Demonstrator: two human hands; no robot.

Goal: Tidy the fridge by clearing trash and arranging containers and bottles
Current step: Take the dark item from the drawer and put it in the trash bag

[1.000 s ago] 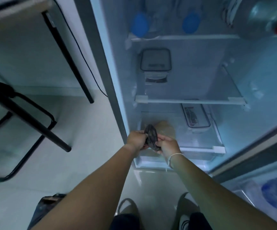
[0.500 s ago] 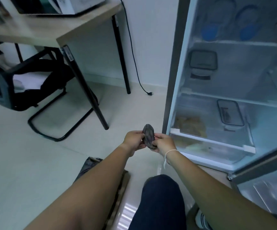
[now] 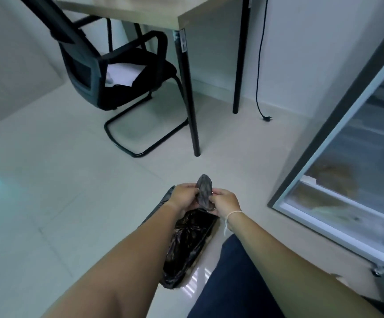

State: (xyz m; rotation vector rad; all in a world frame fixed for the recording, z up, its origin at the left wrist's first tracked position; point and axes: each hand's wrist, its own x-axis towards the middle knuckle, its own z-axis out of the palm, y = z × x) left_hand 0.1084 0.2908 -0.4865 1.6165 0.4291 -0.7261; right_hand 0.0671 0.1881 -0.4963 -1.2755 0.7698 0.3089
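One head-worn wide-angle view looks forward and steeply down at the floor [image 3: 60, 180], with the hands [image 3: 206, 198] close below centre. The counter [image 3: 158, 12] lies far ahead; the fridge [image 3: 347, 157] fills the right edge.

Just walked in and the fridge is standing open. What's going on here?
A person is clearing trash out of the fridge. Both the left hand and right hand pinch a small dark crumpled scrap, held above a black trash bag lying on the floor. The scrap is not yet in the bag. Containers sit on the fridge shelves, blurred at the frame's right edge.
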